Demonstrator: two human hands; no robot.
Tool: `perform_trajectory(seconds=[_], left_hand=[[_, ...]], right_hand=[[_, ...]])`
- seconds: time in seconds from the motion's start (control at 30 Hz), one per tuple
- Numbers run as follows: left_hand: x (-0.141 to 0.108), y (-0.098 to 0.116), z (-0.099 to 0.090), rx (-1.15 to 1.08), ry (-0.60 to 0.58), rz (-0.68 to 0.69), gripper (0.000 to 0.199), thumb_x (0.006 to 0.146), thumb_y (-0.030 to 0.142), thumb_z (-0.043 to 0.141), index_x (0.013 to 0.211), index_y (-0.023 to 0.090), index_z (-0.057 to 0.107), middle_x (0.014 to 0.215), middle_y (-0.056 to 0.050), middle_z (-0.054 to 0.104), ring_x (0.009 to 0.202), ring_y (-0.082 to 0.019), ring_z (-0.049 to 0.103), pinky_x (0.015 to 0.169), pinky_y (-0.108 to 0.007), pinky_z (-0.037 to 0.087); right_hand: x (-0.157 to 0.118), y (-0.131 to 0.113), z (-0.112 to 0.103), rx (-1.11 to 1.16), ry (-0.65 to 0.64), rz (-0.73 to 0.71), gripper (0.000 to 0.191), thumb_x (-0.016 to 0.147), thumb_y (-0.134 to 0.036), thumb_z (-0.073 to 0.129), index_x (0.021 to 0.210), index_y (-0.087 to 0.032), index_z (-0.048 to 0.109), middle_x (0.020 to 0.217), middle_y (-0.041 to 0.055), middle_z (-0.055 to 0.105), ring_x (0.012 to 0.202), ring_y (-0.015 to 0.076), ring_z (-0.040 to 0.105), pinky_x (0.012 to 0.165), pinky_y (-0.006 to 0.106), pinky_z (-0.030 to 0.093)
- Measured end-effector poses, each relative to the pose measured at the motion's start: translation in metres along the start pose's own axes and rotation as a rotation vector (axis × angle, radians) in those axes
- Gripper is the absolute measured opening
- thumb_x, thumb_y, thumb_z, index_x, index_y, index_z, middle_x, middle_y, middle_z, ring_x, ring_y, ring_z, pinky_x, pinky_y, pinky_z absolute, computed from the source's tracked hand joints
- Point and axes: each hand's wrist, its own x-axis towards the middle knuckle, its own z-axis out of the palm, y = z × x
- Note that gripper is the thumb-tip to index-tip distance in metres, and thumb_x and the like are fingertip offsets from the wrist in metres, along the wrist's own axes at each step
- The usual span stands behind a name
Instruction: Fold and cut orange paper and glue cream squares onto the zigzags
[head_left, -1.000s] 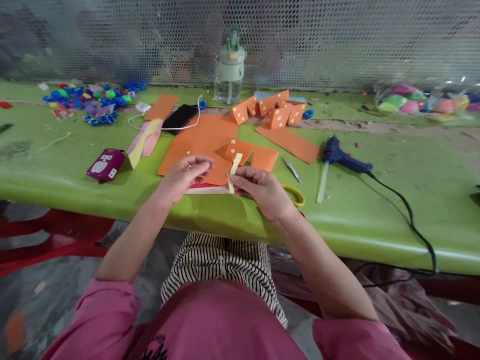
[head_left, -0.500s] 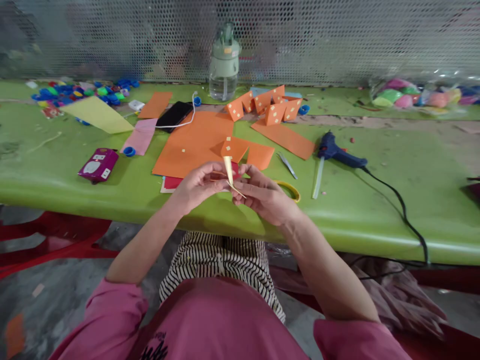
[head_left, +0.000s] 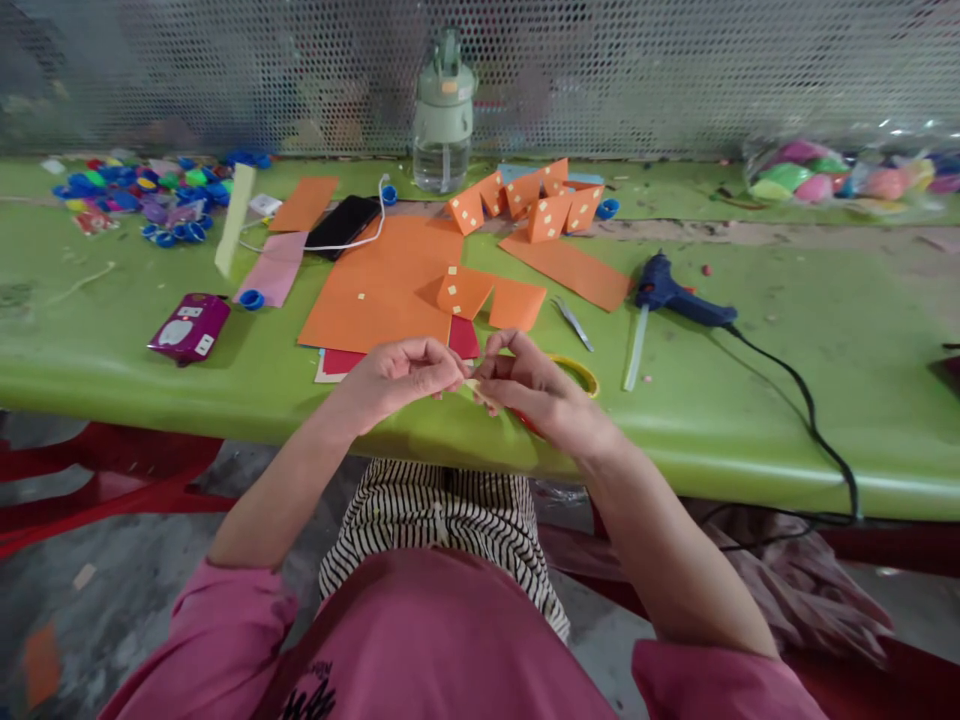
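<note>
Over the table's front edge, both hands meet on a small strip of pale yellow paper [head_left: 474, 385]. My left hand [head_left: 405, 378] pinches its left end between thumb and fingers. My right hand [head_left: 536, 392] closes on the other end, so much of the strip is hidden. Just behind the fingers lie an orange folded card with pale dots [head_left: 466, 292] and red paper [head_left: 463, 338]. A yellow curved handle [head_left: 581, 372] shows beside my right hand, with a bit of red under that hand. Tweezers [head_left: 573, 324] lie farther back.
A large orange sheet [head_left: 390, 260], phone [head_left: 343, 226] and purple box [head_left: 190, 328] are on the left. A blue glue gun [head_left: 682, 292] with its cord is on the right. Behind stand a water bottle [head_left: 444, 125], dotted orange cards [head_left: 544, 200] and colourful caps [head_left: 135, 185].
The strip's upright part no longer shows; my fingertips have drawn together over it. At the left, the loose yellow sheet has swung up into a narrow upright shape, uncovering blue caps.
</note>
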Motion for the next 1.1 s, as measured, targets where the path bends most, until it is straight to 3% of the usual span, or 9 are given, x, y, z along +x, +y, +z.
perform_trajectory(seconds=[0.13, 0.3, 0.37, 0.47, 0.63, 0.83, 0.93, 1.03, 1.1], left_hand=[[-0.007, 0.010, 0.004, 0.099, 0.056, -0.108, 0.023, 0.079, 0.038, 0.078, 0.087, 0.019, 0.069, 0.081, -0.002, 0.070, 0.075, -0.014, 0.064, 0.072, -0.027, 0.052], [-0.009, 0.009, 0.009, 0.171, 0.039, -0.169, 0.027, 0.078, 0.043, 0.078, 0.087, 0.019, 0.071, 0.084, -0.002, 0.072, 0.074, -0.013, 0.064, 0.068, -0.025, 0.051], [-0.008, 0.006, 0.009, 0.161, 0.001, -0.184, 0.021, 0.076, 0.037, 0.079, 0.082, 0.019, 0.070, 0.080, -0.001, 0.072, 0.071, -0.013, 0.065, 0.066, -0.024, 0.052], [-0.005, 0.001, 0.010, 0.120, -0.040, -0.194, 0.017, 0.077, 0.033, 0.077, 0.084, 0.019, 0.071, 0.073, -0.001, 0.072, 0.067, -0.013, 0.066, 0.065, -0.025, 0.054], [-0.004, -0.009, 0.012, 0.096, -0.038, -0.177, 0.019, 0.077, 0.033, 0.076, 0.090, 0.019, 0.072, 0.070, 0.000, 0.071, 0.065, -0.012, 0.065, 0.062, -0.024, 0.052], [0.000, -0.018, 0.016, 0.068, -0.044, -0.175, 0.021, 0.086, 0.038, 0.069, 0.092, 0.019, 0.072, 0.089, -0.006, 0.079, 0.081, -0.017, 0.072, 0.072, -0.028, 0.056], [-0.001, -0.020, 0.019, 0.070, -0.047, -0.158, 0.016, 0.086, 0.035, 0.068, 0.090, 0.019, 0.071, 0.088, -0.006, 0.079, 0.082, -0.017, 0.073, 0.076, -0.029, 0.056], [-0.005, -0.014, 0.004, 0.169, -0.068, -0.064, 0.017, 0.087, 0.037, 0.066, 0.085, 0.020, 0.070, 0.086, -0.006, 0.078, 0.078, -0.016, 0.071, 0.074, -0.028, 0.054], [-0.016, -0.004, -0.028, 0.330, 0.074, 0.029, 0.019, 0.088, 0.039, 0.066, 0.087, 0.021, 0.071, 0.090, -0.005, 0.078, 0.082, -0.016, 0.070, 0.076, -0.028, 0.053]], right_hand=[[-0.007, -0.017, -0.005, -0.369, -0.085, -0.067, 0.020, 0.085, -0.021, 0.060, 0.097, -0.025, 0.045, 0.077, -0.0045, 0.055, 0.066, 0.0106, 0.047, 0.059, 0.028, 0.036], [-0.009, -0.033, -0.004, -0.718, -0.202, -0.057, 0.033, 0.074, -0.010, 0.059, 0.100, -0.026, 0.046, 0.074, -0.0048, 0.060, 0.062, 0.0121, 0.050, 0.061, 0.030, 0.039], [-0.007, -0.035, -0.005, -0.727, -0.202, -0.064, 0.031, 0.075, -0.012, 0.061, 0.097, -0.026, 0.046, 0.073, -0.0048, 0.061, 0.062, 0.0124, 0.050, 0.061, 0.030, 0.040], [-0.004, -0.034, -0.009, -0.628, -0.101, -0.106, 0.025, 0.080, -0.021, 0.067, 0.096, -0.026, 0.048, 0.076, -0.0036, 0.062, 0.066, 0.0131, 0.054, 0.064, 0.030, 0.043], [0.002, -0.023, -0.016, -0.461, 0.013, -0.161, 0.034, 0.081, -0.037, 0.077, 0.096, -0.025, 0.049, 0.081, -0.0024, 0.063, 0.073, 0.0134, 0.060, 0.068, 0.030, 0.047], [0.007, -0.017, -0.017, -0.528, 0.029, -0.150, 0.040, 0.081, -0.047, 0.076, 0.100, -0.023, 0.050, 0.080, -0.0017, 0.065, 0.071, 0.0136, 0.060, 0.068, 0.031, 0.047], [0.009, -0.016, -0.013, -0.605, 0.018, -0.143, 0.039, 0.082, -0.053, 0.074, 0.097, -0.024, 0.052, 0.081, 0.0008, 0.067, 0.072, 0.0163, 0.063, 0.067, 0.033, 0.049], [0.012, -0.010, -0.008, -0.681, 0.079, -0.174, 0.037, 0.085, -0.057, 0.069, 0.095, -0.025, 0.056, 0.084, 0.0036, 0.068, 0.074, 0.0194, 0.065, 0.066, 0.035, 0.053], [0.015, -0.006, -0.003, -0.773, 0.118, -0.212, 0.034, 0.087, -0.058, 0.066, 0.097, -0.026, 0.060, 0.088, 0.0057, 0.070, 0.077, 0.0217, 0.068, 0.066, 0.036, 0.055]])
